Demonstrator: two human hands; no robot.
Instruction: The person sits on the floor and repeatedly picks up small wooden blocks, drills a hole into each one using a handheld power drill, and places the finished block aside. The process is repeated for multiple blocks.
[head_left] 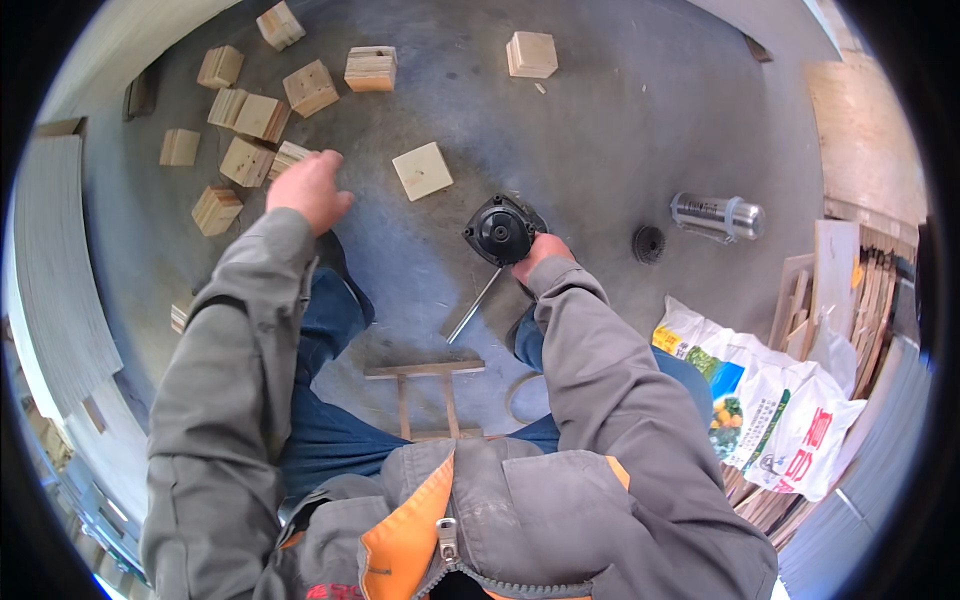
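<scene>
My right hand [541, 256] is closed around a nail gun [502, 232], its round black cap turned up. A thin silver rod [474, 306] slants down and left from beside it. My left hand [311, 192] is over the floor with thumb and forefinger apart and nothing visible between them; its other fingers are mostly hidden. Just beyond it lies a wooden block [289, 157], partly covered by the hand. Between my hands and farther off, a pale square block [422, 171] lies alone on the floor.
Several layered wooden blocks [262, 117] are scattered at the far left, and another block [532, 55] lies far ahead. To the right are a dark ribbed coil [649, 244], a steel flask [718, 217] and a printed white sack [760, 400]. Below stands a small wooden frame [425, 370].
</scene>
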